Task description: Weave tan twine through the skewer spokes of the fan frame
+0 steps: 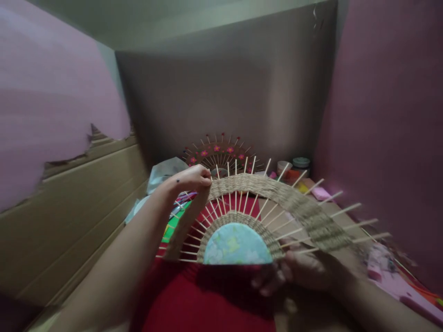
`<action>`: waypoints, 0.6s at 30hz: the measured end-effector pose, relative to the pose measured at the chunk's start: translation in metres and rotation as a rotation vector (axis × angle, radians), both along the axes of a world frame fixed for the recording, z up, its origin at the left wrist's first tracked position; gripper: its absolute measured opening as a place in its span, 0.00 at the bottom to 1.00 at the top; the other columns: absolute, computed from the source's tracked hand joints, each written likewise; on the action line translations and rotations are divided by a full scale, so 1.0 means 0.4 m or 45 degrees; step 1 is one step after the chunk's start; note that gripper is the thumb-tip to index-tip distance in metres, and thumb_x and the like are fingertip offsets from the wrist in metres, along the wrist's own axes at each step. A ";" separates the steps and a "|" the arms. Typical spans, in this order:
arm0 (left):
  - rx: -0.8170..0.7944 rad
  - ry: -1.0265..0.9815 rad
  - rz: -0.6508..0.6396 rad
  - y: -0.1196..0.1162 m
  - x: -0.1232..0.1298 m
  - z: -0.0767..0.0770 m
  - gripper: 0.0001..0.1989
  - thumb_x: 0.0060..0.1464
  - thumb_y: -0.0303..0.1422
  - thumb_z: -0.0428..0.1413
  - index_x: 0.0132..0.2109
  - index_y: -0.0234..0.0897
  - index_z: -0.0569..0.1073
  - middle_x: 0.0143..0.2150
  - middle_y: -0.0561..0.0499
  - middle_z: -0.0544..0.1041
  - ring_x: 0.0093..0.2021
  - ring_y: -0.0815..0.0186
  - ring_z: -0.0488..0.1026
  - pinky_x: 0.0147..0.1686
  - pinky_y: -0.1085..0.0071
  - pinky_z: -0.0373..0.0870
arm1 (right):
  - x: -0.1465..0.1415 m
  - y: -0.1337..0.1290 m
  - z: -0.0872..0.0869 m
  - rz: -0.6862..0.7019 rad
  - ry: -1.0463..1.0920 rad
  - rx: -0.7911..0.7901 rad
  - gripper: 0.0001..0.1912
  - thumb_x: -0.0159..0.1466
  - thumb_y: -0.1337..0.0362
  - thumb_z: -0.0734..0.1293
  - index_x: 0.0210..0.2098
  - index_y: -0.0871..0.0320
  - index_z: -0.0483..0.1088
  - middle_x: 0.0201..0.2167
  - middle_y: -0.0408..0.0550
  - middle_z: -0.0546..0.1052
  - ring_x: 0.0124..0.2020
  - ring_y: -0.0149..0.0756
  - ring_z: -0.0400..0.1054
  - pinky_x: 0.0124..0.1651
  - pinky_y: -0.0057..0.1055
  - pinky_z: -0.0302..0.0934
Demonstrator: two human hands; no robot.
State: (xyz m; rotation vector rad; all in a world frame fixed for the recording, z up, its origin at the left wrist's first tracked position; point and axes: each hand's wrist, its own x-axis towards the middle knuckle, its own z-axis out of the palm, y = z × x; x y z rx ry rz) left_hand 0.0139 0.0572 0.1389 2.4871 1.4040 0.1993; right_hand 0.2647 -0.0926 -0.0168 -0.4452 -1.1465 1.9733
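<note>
A half-round woven fan (pixel 238 184) with thin sticks radiating outward stands raised over a red cloth (pixel 207 295). Its centre is a light-blue patterned half disc (pixel 237 244) edged with woven cord. My left hand (pixel 199 178) pinches the outer woven band at the upper left, fingers closed. At the lower right, my right hand (pixel 294 272) grips the fan's bottom corner, with some fingers spread beneath it and blurred.
A finished-looking fan with pink flowers (pixel 217 148) leans at the back wall. A lidded jar (pixel 301 162) and cup (pixel 284 167) stand at back right. A pink tool (pixel 398 286) lies right; cardboard (pixel 83 198) lines the left wall.
</note>
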 end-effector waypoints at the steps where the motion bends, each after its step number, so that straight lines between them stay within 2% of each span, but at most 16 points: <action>1: 0.029 -0.012 0.017 -0.002 0.003 0.001 0.05 0.39 0.30 0.49 0.21 0.34 0.65 0.18 0.56 0.61 0.21 0.72 0.57 0.21 0.74 0.51 | -0.007 0.004 -0.003 -0.008 0.043 -0.001 0.21 0.55 0.53 0.67 0.44 0.59 0.70 0.39 0.52 0.75 0.40 0.43 0.69 0.45 0.43 0.62; 3: 0.115 -0.008 0.059 -0.006 0.013 0.002 0.05 0.40 0.30 0.49 0.21 0.34 0.66 0.19 0.56 0.61 0.21 0.72 0.57 0.21 0.73 0.50 | -0.024 0.010 -0.001 -0.133 0.144 -0.041 0.20 0.54 0.53 0.68 0.41 0.59 0.72 0.36 0.52 0.77 0.41 0.44 0.69 0.48 0.43 0.59; 5: 0.216 0.006 0.090 -0.009 0.025 -0.002 0.06 0.41 0.30 0.48 0.21 0.33 0.66 0.19 0.55 0.62 0.22 0.71 0.58 0.22 0.73 0.51 | -0.038 0.012 0.007 -0.321 0.200 -0.139 0.17 0.56 0.57 0.67 0.41 0.60 0.73 0.36 0.52 0.77 0.43 0.42 0.69 0.51 0.42 0.57; 8: 0.326 -0.015 0.047 -0.013 0.035 -0.016 0.07 0.43 0.31 0.48 0.23 0.33 0.67 0.20 0.53 0.64 0.23 0.71 0.60 0.22 0.73 0.51 | -0.041 0.017 0.022 -0.481 0.227 -0.305 0.13 0.55 0.63 0.68 0.39 0.62 0.74 0.35 0.52 0.78 0.42 0.42 0.70 0.51 0.42 0.57; 10: 0.298 -0.080 -0.015 -0.018 0.034 -0.027 0.08 0.45 0.31 0.47 0.25 0.33 0.68 0.21 0.53 0.65 0.23 0.70 0.61 0.22 0.73 0.53 | -0.032 0.025 0.028 -0.594 0.252 -0.384 0.09 0.54 0.67 0.68 0.36 0.61 0.73 0.34 0.50 0.78 0.41 0.41 0.70 0.51 0.42 0.59; 14: 0.089 -0.230 -0.102 -0.036 0.018 -0.038 0.09 0.49 0.32 0.47 0.31 0.33 0.69 0.24 0.52 0.67 0.24 0.71 0.63 0.23 0.74 0.58 | -0.007 0.048 0.032 -0.814 0.269 -0.499 0.06 0.53 0.72 0.68 0.32 0.61 0.72 0.31 0.49 0.77 0.39 0.41 0.70 0.49 0.40 0.63; 16: 0.132 -0.217 -0.146 -0.047 0.010 -0.042 0.08 0.49 0.31 0.47 0.31 0.33 0.69 0.27 0.51 0.69 0.27 0.70 0.64 0.26 0.73 0.61 | 0.000 0.057 0.032 -0.884 0.268 -0.527 0.06 0.53 0.72 0.68 0.31 0.61 0.72 0.30 0.49 0.77 0.39 0.41 0.70 0.48 0.40 0.64; 18: 0.265 -0.185 -0.197 -0.057 0.004 -0.048 0.07 0.49 0.30 0.47 0.31 0.33 0.69 0.31 0.49 0.70 0.31 0.68 0.65 0.32 0.70 0.63 | 0.004 0.060 0.030 -0.907 0.265 -0.541 0.06 0.53 0.72 0.67 0.32 0.61 0.72 0.30 0.48 0.77 0.39 0.41 0.70 0.47 0.40 0.65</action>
